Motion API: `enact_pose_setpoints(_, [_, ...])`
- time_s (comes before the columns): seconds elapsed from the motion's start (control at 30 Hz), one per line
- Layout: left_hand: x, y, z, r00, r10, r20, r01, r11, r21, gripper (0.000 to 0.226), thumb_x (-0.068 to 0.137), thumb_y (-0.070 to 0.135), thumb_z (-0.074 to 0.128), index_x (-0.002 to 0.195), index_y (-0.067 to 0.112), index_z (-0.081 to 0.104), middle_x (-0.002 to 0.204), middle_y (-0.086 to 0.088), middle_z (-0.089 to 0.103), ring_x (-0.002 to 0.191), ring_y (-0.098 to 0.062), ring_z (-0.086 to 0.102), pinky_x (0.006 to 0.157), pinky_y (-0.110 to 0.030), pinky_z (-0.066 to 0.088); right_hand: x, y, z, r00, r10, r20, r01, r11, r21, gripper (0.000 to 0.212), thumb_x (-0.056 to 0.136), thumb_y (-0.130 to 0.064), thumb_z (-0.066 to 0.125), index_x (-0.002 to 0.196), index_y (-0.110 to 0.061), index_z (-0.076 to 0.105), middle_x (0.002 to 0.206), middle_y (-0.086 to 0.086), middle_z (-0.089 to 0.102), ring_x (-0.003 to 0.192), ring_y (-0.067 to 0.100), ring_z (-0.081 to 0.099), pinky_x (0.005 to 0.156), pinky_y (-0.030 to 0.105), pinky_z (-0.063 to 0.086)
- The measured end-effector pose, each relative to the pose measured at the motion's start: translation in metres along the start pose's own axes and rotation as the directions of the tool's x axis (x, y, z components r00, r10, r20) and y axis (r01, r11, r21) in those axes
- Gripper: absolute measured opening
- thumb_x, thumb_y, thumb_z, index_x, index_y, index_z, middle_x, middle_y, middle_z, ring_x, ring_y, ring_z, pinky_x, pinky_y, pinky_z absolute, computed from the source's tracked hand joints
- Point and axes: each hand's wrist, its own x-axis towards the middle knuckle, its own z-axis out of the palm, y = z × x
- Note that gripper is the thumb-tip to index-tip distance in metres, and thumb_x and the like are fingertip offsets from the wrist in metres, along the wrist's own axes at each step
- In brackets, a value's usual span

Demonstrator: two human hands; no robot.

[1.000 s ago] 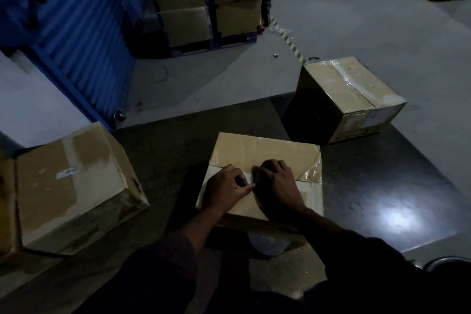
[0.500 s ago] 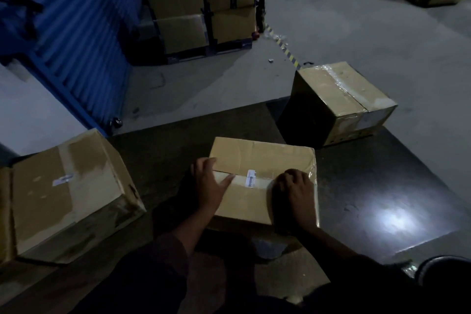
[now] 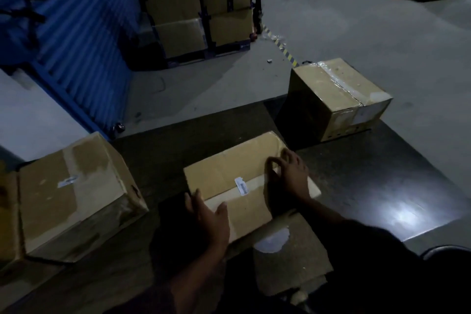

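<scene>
A brown cardboard box (image 3: 229, 168) with a taped seam and a small white label (image 3: 241, 185) lies turned at an angle on a dark platform (image 3: 382, 186). My left hand (image 3: 209, 219) grips its near-left corner, with the thumb on top and the fingers down the dark left side. My right hand (image 3: 293, 176) holds the far-right end of the top, its fingers curled at the edge. The near side of the box is hidden by my arms.
A larger worn box (image 3: 71, 194) sits close on the left and a taped box (image 3: 331, 94) at the far right of the platform. Flat cardboard (image 3: 293, 262) lies under the near edge. Stacked boxes (image 3: 204, 15) and a blue shutter (image 3: 76, 33) stand behind.
Both hands moved apart from the middle seam to the box's ends. The box has turned, its right end swinging away from me.
</scene>
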Motion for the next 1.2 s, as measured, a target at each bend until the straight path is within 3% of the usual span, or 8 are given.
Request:
enact_pose_setpoints(0.17, [-0.044, 0.002, -0.001, 0.996, -0.030, 0.085, 0.025, 0.998, 0.051, 0.089, 0.082, 0.010, 0.077, 0.154, 0.018, 0.027, 0.166, -0.007, -0.001, 0.152, -0.027, 0.007, 0.122, -0.048, 0.015, 0.043, 0.001, -0.008, 0.949, -0.216, 0.228, 0.244, 0.965, -0.099, 0.042, 0.095, -0.025, 0.055, 0.136, -0.032, 0.052, 0.161, 0.006, 0.018, 0.149, 0.026, 0.007, 0.119, 0.047, 0.004])
enact_pose_setpoints(0.27, [-0.042, 0.005, -0.007, 0.998, 0.026, 0.057, -0.027, 0.999, 0.026, 0.093, 0.080, 0.011, 0.079, 0.155, 0.021, 0.025, 0.166, -0.005, -0.001, 0.152, -0.026, 0.006, 0.122, -0.049, 0.017, 0.017, -0.003, 0.004, 0.962, -0.249, 0.108, 0.253, 0.967, -0.024, 0.032, 0.090, -0.030, 0.060, 0.122, -0.029, 0.064, 0.147, 0.006, 0.044, 0.139, 0.027, 0.034, 0.115, 0.042, 0.024])
enact_pose_setpoints(0.33, [-0.023, 0.006, -0.005, 0.995, 0.090, 0.046, -0.094, 0.992, 0.082, 0.095, 0.079, 0.016, 0.080, 0.155, 0.025, 0.025, 0.167, -0.001, 0.000, 0.152, -0.028, 0.008, 0.120, -0.055, 0.021, -0.013, -0.013, 0.018, 0.961, -0.273, 0.035, 0.273, 0.962, -0.021, 0.028, 0.086, -0.045, 0.053, 0.108, -0.035, 0.068, 0.127, -0.004, 0.059, 0.121, 0.020, 0.049, 0.097, 0.035, 0.038])
enact_pose_setpoints(0.4, [-0.002, 0.011, -0.001, 0.984, 0.158, 0.082, -0.170, 0.972, 0.165, 0.088, 0.078, 0.022, 0.081, 0.151, 0.024, 0.032, 0.166, -0.002, 0.008, 0.151, -0.029, 0.012, 0.118, -0.057, 0.025, -0.033, -0.027, 0.028, 0.965, -0.263, -0.017, 0.261, 0.963, -0.068, 0.024, 0.089, -0.052, 0.051, 0.098, -0.036, 0.067, 0.112, -0.013, 0.061, 0.107, 0.014, 0.051, 0.079, 0.028, 0.033])
enact_pose_setpoints(0.53, [0.034, 0.014, 0.008, 0.861, 0.338, 0.381, -0.459, 0.839, 0.293, 0.063, 0.087, 0.038, 0.071, 0.143, 0.021, 0.046, 0.160, -0.004, 0.027, 0.148, -0.023, 0.021, 0.119, -0.041, 0.021, -0.041, -0.042, 0.029, 0.970, -0.244, 0.011, 0.244, 0.967, -0.073, 0.026, 0.094, -0.054, 0.045, 0.111, -0.042, 0.061, 0.111, -0.015, 0.051, 0.105, 0.013, 0.040, 0.080, 0.029, 0.023])
enact_pose_setpoints(0.6, [0.043, 0.010, 0.007, 0.800, 0.420, 0.428, -0.570, 0.755, 0.325, 0.057, 0.089, 0.041, 0.067, 0.139, 0.020, 0.051, 0.155, -0.002, 0.038, 0.144, -0.021, 0.029, 0.115, -0.037, 0.022, -0.039, -0.042, 0.027, 0.961, -0.269, 0.061, 0.273, 0.959, -0.074, 0.030, 0.094, -0.052, 0.043, 0.120, -0.044, 0.056, 0.115, -0.010, 0.047, 0.108, 0.016, 0.036, 0.084, 0.032, 0.024])
enact_pose_setpoints(0.93, [0.040, 0.000, 0.007, 0.785, 0.507, 0.356, -0.612, 0.724, 0.319, 0.049, 0.090, 0.044, 0.064, 0.133, 0.022, 0.058, 0.147, 0.003, 0.048, 0.138, -0.015, 0.037, 0.111, -0.033, 0.030, -0.039, -0.044, 0.024, 0.956, -0.282, 0.085, 0.291, 0.949, -0.124, 0.044, 0.089, -0.058, 0.030, 0.123, -0.042, 0.054, 0.120, -0.005, 0.047, 0.113, 0.019, 0.036, 0.087, 0.034, 0.024])
enact_pose_setpoints(1.2, [0.045, -0.005, 0.011, 0.765, 0.557, 0.324, -0.641, 0.706, 0.301, 0.050, 0.087, 0.052, 0.055, 0.124, 0.020, 0.064, 0.140, 0.000, 0.054, 0.131, -0.020, 0.046, 0.107, -0.041, 0.040, -0.044, -0.047, 0.023, 0.956, -0.295, -0.010, 0.292, 0.951, -0.098, 0.030, 0.092, -0.054, 0.045, 0.109, -0.038, 0.063, 0.112, -0.007, 0.053, 0.105, 0.018, 0.043, 0.082, 0.031, 0.023])
